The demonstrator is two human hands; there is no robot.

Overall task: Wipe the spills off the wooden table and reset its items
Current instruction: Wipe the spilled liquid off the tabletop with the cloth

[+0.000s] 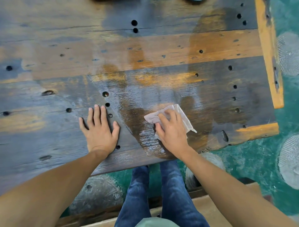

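A worn wooden table (64,48) with dark holes fills most of the view. A wet, glossy patch (145,139) lies near its front edge, with damp streaks running toward the far side. My right hand (171,131) presses a pale grey cloth (182,115) flat onto the wet patch, fingers spread over it. My left hand (98,128) rests flat on the dry wood to the left of the wet patch, fingers apart, holding nothing.
The table's right edge has a raised orange wooden rail (268,53). Two dark objects (195,0) are cut off at the far edge. Below the front edge are my jeans (161,194), a wooden bench (210,205) and a green floor (258,158) with round stone slabs.
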